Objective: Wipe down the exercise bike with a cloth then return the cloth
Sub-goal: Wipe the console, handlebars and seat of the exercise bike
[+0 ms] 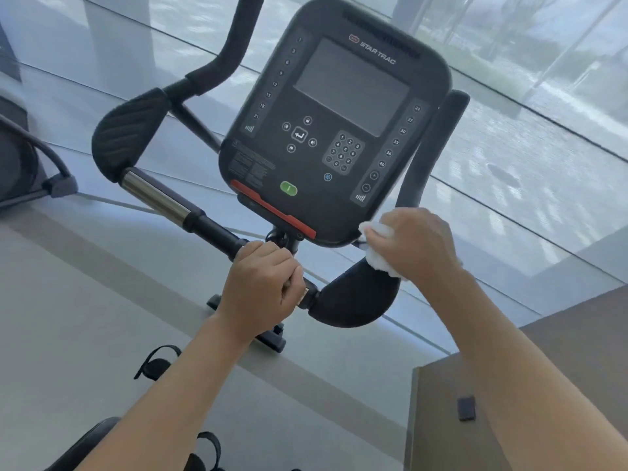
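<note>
Cloth [377,248] is white, bunched up under the right hand [413,244], which is pressing it down where the right elbow pad [353,300] meets the upright grip [438,144], just below the console's [336,120] lower right corner. Fingers are curled over the wad, so it's gripped, not just lying there. Left hand [261,288] is clenched around the handlebar [210,226] near the center stem, looks like it's bracing the bike while the other one wipes.

Judging from this, the wipe-down is mid-way on the handlebar area, and the cloth hasn't gone back anywhere yet. Can't see where it's supposed to be returned to.

What could go wrong: the cloth is right next to the console edge, so a sloppy swipe upward could drag across the buttons, and the green button [289,188] and keypad [343,153] aren't far. Screen looks dark, so maybe no harm, but I can't tell if it's powered. Also the wad is small and mostly hidden under the palm, so a loose corner could slip out if the grip relaxes around the curved pad.

Around it: left elbow pad [132,134] and the far curved grip [224,52] are well apart from the cloth, with the console between. Pedals [158,362] with straps sit down below. A brown ledge [441,436] to the right has a small dark object [466,407] on it. Big window [526,113] behind everything. Another machine [20,158] pokes in at the left edge.
</note>
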Tool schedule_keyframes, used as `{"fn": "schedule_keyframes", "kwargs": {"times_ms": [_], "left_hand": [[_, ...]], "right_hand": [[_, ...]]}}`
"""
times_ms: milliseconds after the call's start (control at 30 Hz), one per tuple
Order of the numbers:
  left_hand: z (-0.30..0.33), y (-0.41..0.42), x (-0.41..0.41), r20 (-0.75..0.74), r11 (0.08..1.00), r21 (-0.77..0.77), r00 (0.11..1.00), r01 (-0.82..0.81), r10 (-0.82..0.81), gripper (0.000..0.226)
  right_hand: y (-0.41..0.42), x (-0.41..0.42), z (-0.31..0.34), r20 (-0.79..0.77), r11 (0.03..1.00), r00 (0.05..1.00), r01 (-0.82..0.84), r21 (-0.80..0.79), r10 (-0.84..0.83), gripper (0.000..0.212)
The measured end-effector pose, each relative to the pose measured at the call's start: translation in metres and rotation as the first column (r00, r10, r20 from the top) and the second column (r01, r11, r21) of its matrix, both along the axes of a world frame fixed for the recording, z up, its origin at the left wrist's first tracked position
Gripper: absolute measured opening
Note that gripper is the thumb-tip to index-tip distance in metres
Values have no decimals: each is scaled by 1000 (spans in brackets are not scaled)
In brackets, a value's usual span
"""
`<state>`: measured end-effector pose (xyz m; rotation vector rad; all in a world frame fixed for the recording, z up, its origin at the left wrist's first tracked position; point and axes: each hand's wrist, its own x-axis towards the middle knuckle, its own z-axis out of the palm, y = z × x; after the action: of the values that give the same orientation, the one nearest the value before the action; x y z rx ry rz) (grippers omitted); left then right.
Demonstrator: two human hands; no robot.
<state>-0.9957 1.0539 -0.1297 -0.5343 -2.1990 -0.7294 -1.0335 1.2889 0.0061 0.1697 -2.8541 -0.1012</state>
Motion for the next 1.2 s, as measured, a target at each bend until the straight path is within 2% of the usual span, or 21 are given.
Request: {"fn": "schedule_keyframes", "kwargs": {"times_ms": [33, 100, 233, 300, 400, 500, 533, 567, 633, 667, 700, 767, 833, 900, 967, 1033, 1200], "left_hand": [[-2, 1, -2, -22, 1000, -1, 1000, -9, 9, 34], [-4, 4, -5, -54, 1000, -6, 998, -31, 30, 36], [-8, 4, -8, -83, 999, -4, 996, -39, 39, 34], [-8, 3, -8, -77, 1000, -9, 997, -26, 25, 34], [-6, 3, -5, -43, 1000, -15, 999, -11, 11, 36], [1, 4, -1, 16, 1000, -3, 1000, -26, 26, 36], [3, 4, 0, 35, 999, -2, 999, -34, 34, 35], [6, 4, 2, 53, 999, -5, 998, -36, 36, 34], [12, 4, 6, 92, 1000, -11, 995, -25, 26, 32], [15, 3, 7, 120, 1000, -8, 993, -14, 15, 31], [18, 2, 8, 158, 1000, 1, 987, 0, 0, 32], [26, 0, 8, 250, 1000, 11, 968, 28, -30, 32], [38, 5, 7, 330, 995, -25, 940, 99, -85, 31], [51, 19, 6, 380, 974, -38, 905, 223, -192, 27], [62, 37, 3, 386, 954, -71, 890, 290, -242, 26], [68, 51, -2, 358, 952, -141, 910, 273, -208, 30], [60, 56, -9, 346, 939, -216, 920, 268, -183, 29]], "right_hand": [[4, -5, 5, -1, 998, 999, 32, -50, -32, 43], [-2, 1, -1, -39, 1000, 999, 6, 26, -5, 44], [-43, 45, -44, -117, 952, 950, -273, 140, 289, 52], [-44, 45, -46, -135, 946, 937, -311, 95, 322, 53], [-30, 29, -31, -121, 982, 978, -160, 103, 172, 46], [-17, 19, -16, -152, 977, 987, 8, -212, -41, 53], [-20, 22, -17, -180, 964, 981, 30, -263, -80, 53], [-25, 28, -20, -219, 978, 972, 40, -206, -86, 46], [-42, 52, -37, -274, 997, 958, -75, 34, 82, 24], [-46, 65, -48, -293, 981, 937, -175, 86, 193, 25], [-44, 78, -59, -318, 961, 907, -272, 54, 275, 29], [-27, 99, -74, -411, 919, 867, -368, -144, 283, 28], [-9, 114, -82, -424, 841, 902, -292, -456, 83, 21], [1, 120, -85, -358, 682, 921, -164, -713, -152, 22], [7, 120, -90, -319, 575, 905, -107, -811, -281, 23], [14, 120, -96, -293, 488, 888, -92, -868, -354, 25], [18, 119, -114, -177, 186, 882, -104, -977, -436, 32]]}}
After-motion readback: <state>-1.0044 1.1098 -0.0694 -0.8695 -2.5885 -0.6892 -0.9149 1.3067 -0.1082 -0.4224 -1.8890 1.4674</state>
